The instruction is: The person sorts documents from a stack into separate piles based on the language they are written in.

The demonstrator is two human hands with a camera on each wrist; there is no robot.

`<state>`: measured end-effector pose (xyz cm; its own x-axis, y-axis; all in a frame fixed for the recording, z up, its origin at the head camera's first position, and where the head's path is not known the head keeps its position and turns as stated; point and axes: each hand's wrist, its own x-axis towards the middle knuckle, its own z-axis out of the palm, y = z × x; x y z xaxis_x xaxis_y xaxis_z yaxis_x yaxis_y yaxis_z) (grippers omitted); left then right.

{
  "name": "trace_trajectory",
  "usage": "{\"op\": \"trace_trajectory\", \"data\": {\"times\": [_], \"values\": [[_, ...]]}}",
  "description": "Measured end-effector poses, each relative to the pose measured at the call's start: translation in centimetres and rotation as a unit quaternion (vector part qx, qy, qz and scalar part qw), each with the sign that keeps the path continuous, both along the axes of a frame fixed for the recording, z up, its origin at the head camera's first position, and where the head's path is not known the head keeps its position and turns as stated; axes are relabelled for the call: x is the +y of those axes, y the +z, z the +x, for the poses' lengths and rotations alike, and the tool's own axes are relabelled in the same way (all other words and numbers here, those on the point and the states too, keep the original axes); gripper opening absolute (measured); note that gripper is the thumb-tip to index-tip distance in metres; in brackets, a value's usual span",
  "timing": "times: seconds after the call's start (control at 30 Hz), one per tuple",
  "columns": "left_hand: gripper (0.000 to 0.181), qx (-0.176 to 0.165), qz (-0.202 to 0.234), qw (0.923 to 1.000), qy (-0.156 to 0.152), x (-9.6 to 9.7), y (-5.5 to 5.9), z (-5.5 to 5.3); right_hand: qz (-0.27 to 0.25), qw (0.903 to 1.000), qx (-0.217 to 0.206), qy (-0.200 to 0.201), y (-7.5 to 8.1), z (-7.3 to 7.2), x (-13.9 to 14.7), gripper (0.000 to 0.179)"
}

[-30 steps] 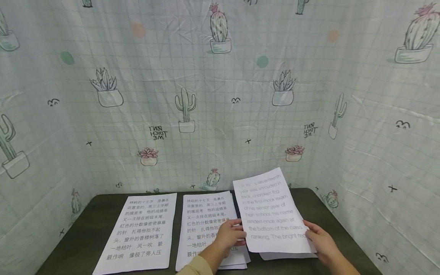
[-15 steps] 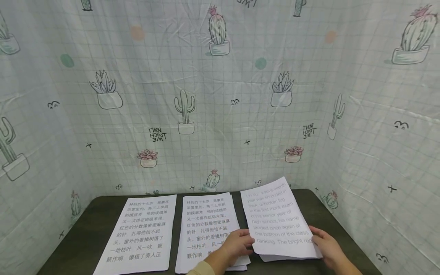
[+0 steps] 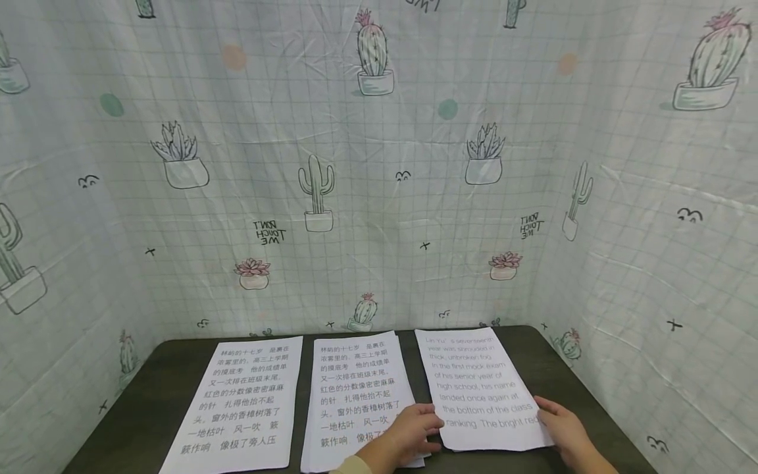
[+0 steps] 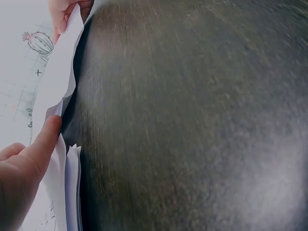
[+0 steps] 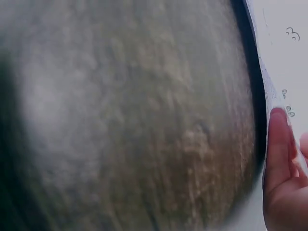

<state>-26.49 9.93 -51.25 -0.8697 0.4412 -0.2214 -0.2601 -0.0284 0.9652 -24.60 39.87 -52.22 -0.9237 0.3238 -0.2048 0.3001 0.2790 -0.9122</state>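
A white sheet printed with English text lies at the right of the dark table, its near edge slightly wavy in the left wrist view. The left hand holds the sheet's left edge near its lower corner, with the wrist over the middle stack of paper. On the opposite side the right hand pinches the lower right edge, thumb on top. In the right wrist view, the right hand's fingers lie along the paper edge. Other sheets under the English one are hidden now.
A left stack of paper with Chinese text lies apart from the middle stack, which has similar text and slightly uneven edges. The dark table meets a cactus-patterned curtain at its back and sides.
Both hands have moved right and down with the English sheet. Its raised far end has come down flat, and the sheet beneath it is covered.
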Motion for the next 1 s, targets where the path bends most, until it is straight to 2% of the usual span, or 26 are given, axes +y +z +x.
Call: {"op": "trace_trajectory", "data": {"times": [0.2, 0.37, 0.53, 0.73, 1.0], "values": [[0.058, -0.009, -0.004, 0.9999, -0.009, 0.2, 0.0, 0.0, 0.095, 0.9950, -0.024, -0.020, 0.1, -0.1, -0.4, 0.056], [0.058, -0.013, -0.011, 0.9997, -0.016, 0.2, 0.4, 0.0, 0.131, 0.9904, -0.028, -0.034, 0.7, -0.1, -1.0, 0.054], [0.058, -0.011, -0.013, 0.9997, -0.015, 0.4, 0.8, 0.2, 0.145, 0.9887, -0.015, -0.037, 1.0, -0.2, -1.4, 0.053], [0.057, 0.014, -0.008, 0.9998, -0.006, 0.3, 0.8, 0.1, 0.148, 0.9886, -0.004, -0.026, 1.6, -0.3, -1.5, 0.055], [0.056, 0.027, -0.011, 0.9995, -0.008, -0.8, 1.6, -0.3, 0.151, 0.9873, -0.013, -0.047, 2.0, -0.4, -1.6, 0.058]]}}
